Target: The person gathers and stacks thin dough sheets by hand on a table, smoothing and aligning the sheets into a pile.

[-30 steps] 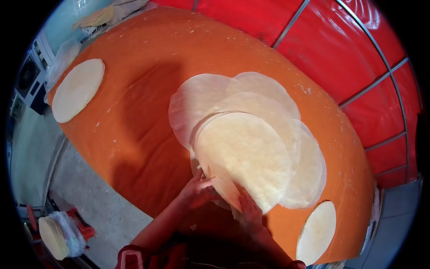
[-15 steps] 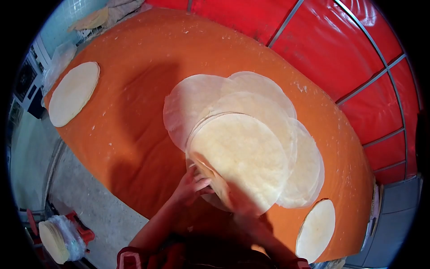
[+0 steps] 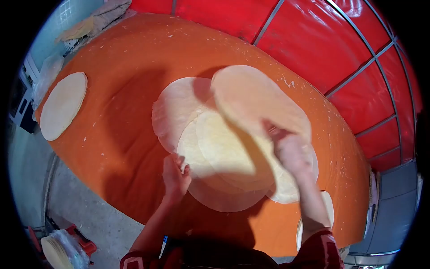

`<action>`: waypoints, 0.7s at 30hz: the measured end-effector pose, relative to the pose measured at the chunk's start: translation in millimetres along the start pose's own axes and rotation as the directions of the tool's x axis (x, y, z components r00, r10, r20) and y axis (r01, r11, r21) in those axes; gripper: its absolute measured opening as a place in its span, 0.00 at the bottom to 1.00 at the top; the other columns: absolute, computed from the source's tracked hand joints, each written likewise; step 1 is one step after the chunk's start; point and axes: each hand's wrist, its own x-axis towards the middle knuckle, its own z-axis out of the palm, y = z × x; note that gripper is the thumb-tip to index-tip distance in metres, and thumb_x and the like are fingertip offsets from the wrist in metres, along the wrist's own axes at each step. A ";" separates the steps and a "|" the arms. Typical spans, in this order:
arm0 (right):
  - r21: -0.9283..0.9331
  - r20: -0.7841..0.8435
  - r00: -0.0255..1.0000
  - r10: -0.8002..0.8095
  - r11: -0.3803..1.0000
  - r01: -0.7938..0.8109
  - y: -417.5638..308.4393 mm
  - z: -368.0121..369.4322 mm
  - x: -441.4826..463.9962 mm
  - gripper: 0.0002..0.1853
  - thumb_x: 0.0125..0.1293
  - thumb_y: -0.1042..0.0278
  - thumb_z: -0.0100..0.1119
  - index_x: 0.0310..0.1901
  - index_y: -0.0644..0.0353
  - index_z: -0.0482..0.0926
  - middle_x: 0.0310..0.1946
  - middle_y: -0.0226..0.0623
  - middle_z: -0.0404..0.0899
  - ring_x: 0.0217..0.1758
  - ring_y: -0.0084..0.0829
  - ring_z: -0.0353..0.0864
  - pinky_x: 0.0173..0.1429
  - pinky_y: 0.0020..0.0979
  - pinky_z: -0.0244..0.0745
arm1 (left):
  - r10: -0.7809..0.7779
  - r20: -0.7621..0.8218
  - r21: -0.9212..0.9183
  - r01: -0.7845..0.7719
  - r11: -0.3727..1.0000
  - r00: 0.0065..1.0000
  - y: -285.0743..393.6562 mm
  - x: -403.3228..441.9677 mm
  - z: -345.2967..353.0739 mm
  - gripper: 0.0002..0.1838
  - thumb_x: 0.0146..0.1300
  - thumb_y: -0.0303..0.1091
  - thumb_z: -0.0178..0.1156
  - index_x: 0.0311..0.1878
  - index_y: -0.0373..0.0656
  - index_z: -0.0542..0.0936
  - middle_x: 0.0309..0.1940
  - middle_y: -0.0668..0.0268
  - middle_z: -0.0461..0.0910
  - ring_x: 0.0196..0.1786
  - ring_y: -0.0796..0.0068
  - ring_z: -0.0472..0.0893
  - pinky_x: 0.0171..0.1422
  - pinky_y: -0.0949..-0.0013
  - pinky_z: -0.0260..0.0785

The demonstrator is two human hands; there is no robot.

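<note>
Thin, round, pale dough sheets (image 3: 197, 154) overlap in a fanned pile on the orange tabletop. My right hand (image 3: 289, 148) grips one dough sheet (image 3: 260, 96) by its near edge, raised over the far right part of the pile and blurred by motion. Its shadow falls across the sheets below. At the pile's left edge is my left hand (image 3: 176, 177), its fingers loosely curled and apart, with nothing seen in them. I cannot tell whether its fingertips touch the sheets.
One dough stack (image 3: 63, 106) lies at the table's left end. Another stack (image 3: 328, 208) is partly behind my right forearm. Red padded panels (image 3: 313, 49) border the far side. A red stool (image 3: 83, 242) with wrapped rounds stands on the floor at lower left.
My right hand has moved up and away to the right, lifting a dough sheet off the pile. My left hand has let go of the folded edge and shifted slightly left.
</note>
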 end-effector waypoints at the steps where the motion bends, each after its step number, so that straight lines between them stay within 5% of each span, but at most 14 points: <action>1: -0.193 0.314 0.948 0.051 0.981 0.011 4.6 36.3 -9.4 0.18 0.44 0.84 0.48 0.40 0.61 0.76 0.33 0.42 0.78 0.31 0.30 0.77 0.36 0.32 0.71 | -0.001 0.000 0.000 0.001 1.000 1.000 -7.3 0.9 10.5 0.13 0.48 0.19 0.56 0.37 0.39 0.67 0.32 0.66 0.70 0.35 0.77 0.71 0.37 0.78 0.66; 3: -0.004 0.385 0.915 -0.116 0.992 0.128 11.1 92.2 -22.9 0.13 0.46 0.81 0.50 0.37 0.62 0.77 0.28 0.43 0.78 0.29 0.30 0.77 0.34 0.31 0.70 | 0.004 0.485 -0.393 0.214 0.894 0.874 -31.6 6.6 37.6 0.10 0.49 0.18 0.55 0.34 0.38 0.68 0.31 0.67 0.71 0.34 0.76 0.73 0.36 0.78 0.67; 4: 0.231 0.275 0.961 -0.034 0.972 -0.032 19.8 113.2 -26.9 0.07 0.47 0.78 0.50 0.28 0.64 0.76 0.22 0.44 0.75 0.24 0.36 0.75 0.28 0.33 0.67 | 0.004 0.487 -0.390 0.213 0.896 0.873 -35.7 8.3 49.1 0.10 0.49 0.18 0.55 0.34 0.38 0.68 0.31 0.67 0.71 0.34 0.76 0.73 0.36 0.78 0.67; 5: 0.468 0.187 0.979 0.080 0.869 -0.161 28.6 124.2 -32.4 0.06 0.47 0.75 0.49 0.20 0.65 0.75 0.15 0.46 0.73 0.20 0.42 0.73 0.22 0.35 0.65 | -0.211 0.563 -0.392 0.483 0.783 0.799 -37.4 9.1 60.6 0.10 0.49 0.19 0.56 0.35 0.38 0.68 0.31 0.67 0.72 0.33 0.77 0.73 0.36 0.78 0.67; 6: 0.573 0.200 0.967 0.160 0.781 -0.247 42.0 115.4 -23.8 0.05 0.47 0.76 0.49 0.22 0.64 0.76 0.17 0.46 0.73 0.20 0.43 0.73 0.23 0.33 0.66 | -0.396 0.639 -0.366 0.714 0.598 0.659 -36.4 9.3 68.3 0.09 0.49 0.20 0.56 0.35 0.38 0.69 0.30 0.68 0.72 0.33 0.77 0.74 0.36 0.77 0.67; 7: 0.664 0.226 0.944 0.238 0.672 -0.329 57.7 99.3 -8.3 0.05 0.46 0.76 0.50 0.23 0.64 0.76 0.18 0.45 0.74 0.21 0.44 0.73 0.24 0.32 0.66 | -0.403 0.644 -0.354 0.720 0.596 0.650 -25.4 8.3 65.9 0.09 0.49 0.20 0.56 0.35 0.38 0.69 0.30 0.68 0.72 0.33 0.77 0.74 0.36 0.77 0.67; 9: 0.450 -0.167 0.975 0.149 0.891 -0.059 74.3 60.0 12.4 0.09 0.46 0.74 0.51 0.32 0.60 0.77 0.20 0.43 0.75 0.22 0.41 0.74 0.25 0.31 0.68 | -0.332 0.631 -0.602 0.712 0.360 0.701 3.5 7.2 52.5 0.06 0.50 0.24 0.58 0.32 0.39 0.73 0.28 0.68 0.74 0.32 0.77 0.75 0.34 0.78 0.67; 10: 0.448 -0.171 0.973 0.155 0.892 -0.063 65.2 45.9 11.1 0.09 0.46 0.74 0.51 0.32 0.60 0.77 0.20 0.43 0.75 0.22 0.41 0.74 0.25 0.31 0.68 | -0.327 0.634 -0.599 0.713 0.364 0.701 4.7 8.1 54.2 0.06 0.50 0.24 0.58 0.32 0.39 0.73 0.28 0.68 0.74 0.32 0.77 0.75 0.34 0.78 0.67; 13: -0.039 -0.069 0.998 0.013 0.999 -0.016 12.8 50.8 -7.5 0.22 0.42 0.71 0.53 0.45 0.54 0.72 0.27 0.39 0.76 0.26 0.35 0.76 0.29 0.32 0.70 | -0.333 0.625 -0.535 0.698 0.475 0.706 3.2 11.5 57.8 0.14 0.49 0.22 0.55 0.40 0.39 0.66 0.29 0.66 0.73 0.33 0.72 0.75 0.39 0.70 0.69; 14: -0.037 -0.102 0.993 -0.056 0.998 0.052 -6.1 63.9 -16.8 0.23 0.42 0.70 0.54 0.46 0.55 0.71 0.35 0.37 0.75 0.30 0.35 0.76 0.32 0.31 0.70 | -0.339 0.621 -0.511 0.693 0.509 0.707 0.9 11.1 58.0 0.16 0.49 0.21 0.54 0.42 0.39 0.64 0.29 0.66 0.72 0.33 0.70 0.75 0.40 0.68 0.69; 16: 0.012 0.133 0.989 -0.070 0.998 0.069 -9.4 132.6 -46.8 0.25 0.44 0.66 0.56 0.48 0.60 0.68 0.44 0.40 0.71 0.39 0.37 0.74 0.38 0.37 0.70 | -0.357 0.610 -0.453 0.681 0.576 0.708 -3.3 8.4 57.1 0.21 0.48 0.19 0.52 0.47 0.39 0.60 0.30 0.65 0.72 0.33 0.67 0.75 0.43 0.63 0.70; 17: 0.175 0.034 0.998 -0.043 0.984 0.037 -22.9 127.3 -49.4 0.25 0.45 0.67 0.56 0.48 0.63 0.68 0.46 0.43 0.70 0.46 0.37 0.72 0.42 0.38 0.70 | -0.359 0.610 -0.447 0.680 0.581 0.707 -3.5 7.6 56.3 0.21 0.48 0.19 0.52 0.47 0.39 0.60 0.30 0.65 0.72 0.33 0.67 0.75 0.43 0.63 0.70; 19: 0.263 0.060 0.998 0.023 0.964 -0.038 -31.3 138.3 -62.0 0.26 0.45 0.67 0.56 0.50 0.64 0.66 0.50 0.43 0.67 0.53 0.39 0.66 0.48 0.38 0.67 | -0.253 0.703 -0.618 0.747 0.246 0.665 -1.7 4.9 53.8 0.24 0.46 0.14 0.47 0.49 0.41 0.59 0.36 0.61 0.70 0.40 0.64 0.73 0.49 0.60 0.67; 21: 0.181 0.014 0.996 0.089 0.979 -0.090 -40.7 141.8 -69.9 0.29 0.49 0.65 0.55 0.55 0.63 0.61 0.56 0.42 0.61 0.58 0.38 0.62 0.51 0.36 0.64 | -0.097 0.738 -0.655 0.743 0.138 0.668 -2.4 0.1 57.8 0.26 0.44 0.12 0.45 0.50 0.42 0.59 0.39 0.59 0.68 0.43 0.62 0.71 0.52 0.58 0.65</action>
